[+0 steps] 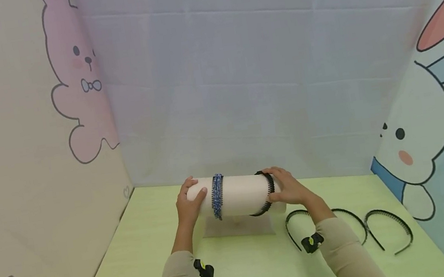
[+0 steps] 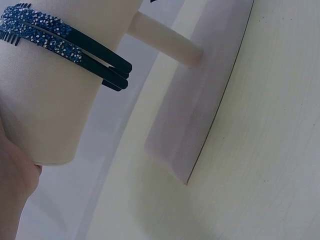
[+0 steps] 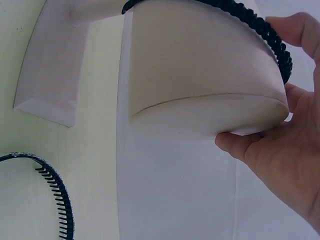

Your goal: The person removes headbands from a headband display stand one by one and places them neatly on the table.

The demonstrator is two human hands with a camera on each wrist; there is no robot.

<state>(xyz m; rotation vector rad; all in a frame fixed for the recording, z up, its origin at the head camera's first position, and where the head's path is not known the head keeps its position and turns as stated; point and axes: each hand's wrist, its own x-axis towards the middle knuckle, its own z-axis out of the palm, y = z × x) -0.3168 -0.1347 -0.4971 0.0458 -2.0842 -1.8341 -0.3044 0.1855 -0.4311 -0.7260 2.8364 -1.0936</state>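
A white cylindrical headband display stand [image 1: 242, 190] lies level on a post above its flat base [image 1: 239, 227]. Round its left end my left hand [image 1: 189, 202] is spread, thumb in front and fingers over the top, holding the cylinder. Two blue beaded headbands [image 1: 217, 197] sit side by side on the cylinder near that hand; their dark ends [image 2: 112, 72] show in the left wrist view. Toward the right end, a black headband [image 1: 271, 190] goes over the cylinder. My right hand [image 1: 290, 189] grips it, thumb at the front, with one finger against the cylinder's end face.
Several toothed black headbands lie on the pale green table [image 1: 241, 273] at the right: one [image 1: 289, 230] beside my right forearm, another [image 1: 354, 217] partly behind it, and one [image 1: 407, 228] farther right. Cloth walls [image 1: 215, 87] with cartoon rabbits surround the table.
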